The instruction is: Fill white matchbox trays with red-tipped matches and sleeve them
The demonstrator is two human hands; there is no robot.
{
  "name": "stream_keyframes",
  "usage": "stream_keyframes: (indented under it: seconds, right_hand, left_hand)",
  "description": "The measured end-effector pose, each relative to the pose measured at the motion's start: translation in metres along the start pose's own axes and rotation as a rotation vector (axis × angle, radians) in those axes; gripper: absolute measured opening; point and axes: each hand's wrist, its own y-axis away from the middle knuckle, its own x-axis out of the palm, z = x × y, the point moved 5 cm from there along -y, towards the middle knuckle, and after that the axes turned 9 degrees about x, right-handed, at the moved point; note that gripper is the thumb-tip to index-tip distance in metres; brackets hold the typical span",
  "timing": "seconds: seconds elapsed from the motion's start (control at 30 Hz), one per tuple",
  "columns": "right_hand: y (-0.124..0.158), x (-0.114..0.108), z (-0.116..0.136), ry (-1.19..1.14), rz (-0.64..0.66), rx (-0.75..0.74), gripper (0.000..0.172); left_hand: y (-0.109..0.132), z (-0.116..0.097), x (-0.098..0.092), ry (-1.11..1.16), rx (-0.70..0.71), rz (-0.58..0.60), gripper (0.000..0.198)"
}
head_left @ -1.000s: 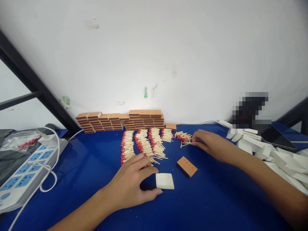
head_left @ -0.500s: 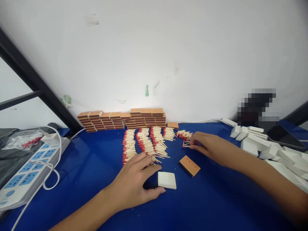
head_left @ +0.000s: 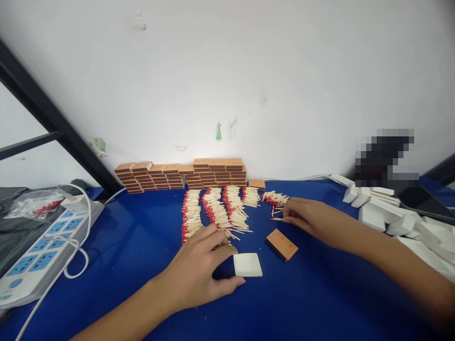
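Note:
My left hand (head_left: 204, 267) rests on the blue table, thumb and index finger apart at the near and far sides of a small white matchbox tray (head_left: 248, 265). Whether the fingertips touch the tray is hard to tell. Its inside shows no matches. My right hand (head_left: 302, 215) has thumb and fingers pinched on the pale end of a match (head_left: 276, 219), red head pointing left. Just beyond those fingers lies a small loose pile of matches (head_left: 274, 198). An orange-brown matchbox cover (head_left: 282, 244) lies between my hands, right of the tray.
Several rows of red-headed matches (head_left: 232, 203) lie mid-table. Stacked matchboxes (head_left: 216, 174) line the wall, with a single matchbox (head_left: 256, 184) beside them. Many white trays (head_left: 401, 218) are heaped at right. A power strip (head_left: 46, 251) with a white cable (head_left: 85, 227) stands at left.
My right hand has drawn slightly toward me, and the pinched match lies a little further from the pile. My left index finger has come closer to the tray.

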Motion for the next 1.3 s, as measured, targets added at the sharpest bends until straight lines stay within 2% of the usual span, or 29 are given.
stream_keyframes:
  seconds: [0.2,0.47,0.63,0.77,0.87,1.07,1.17,1.3]
  right_hand:
    - [0.002,-0.004,0.003,0.006,-0.045,0.002,0.032]
    - [0.001,0.001,0.005,0.086,-0.037,0.007,0.028]
    - [0.002,-0.002,0.008,0.078,-0.069,-0.009,0.029]
    - [0.012,-0.013,0.034,-0.003,-0.241,-0.11,0.029]
    - [0.025,-0.009,0.064,-0.021,-0.349,-0.224,0.028]
    - [0.046,0.013,0.108,0.244,-0.52,-0.396,0.021]
    - [0.05,0.018,0.115,0.354,-0.537,-0.454,0.022]
    - [0.05,0.023,0.118,0.299,-0.51,-0.505,0.024]
  left_hand:
    - [0.0,0.003,-0.003,-0.005,-0.002,-0.025,0.032]
    - [-0.005,0.001,-0.014,0.004,0.045,-0.179,0.029]
    - [-0.003,0.005,-0.017,-0.02,-0.006,-0.254,0.032]
    - [0.001,0.012,-0.017,-0.032,-0.087,-0.324,0.038]
    - [0.001,0.015,-0.017,-0.039,-0.112,-0.349,0.039]
    - [-0.004,0.007,-0.018,-0.1,-0.005,-0.377,0.037]
    - [-0.007,0.001,-0.017,-0.119,0.062,-0.38,0.038]
    - [-0.009,-0.002,-0.016,-0.108,0.131,-0.383,0.036]
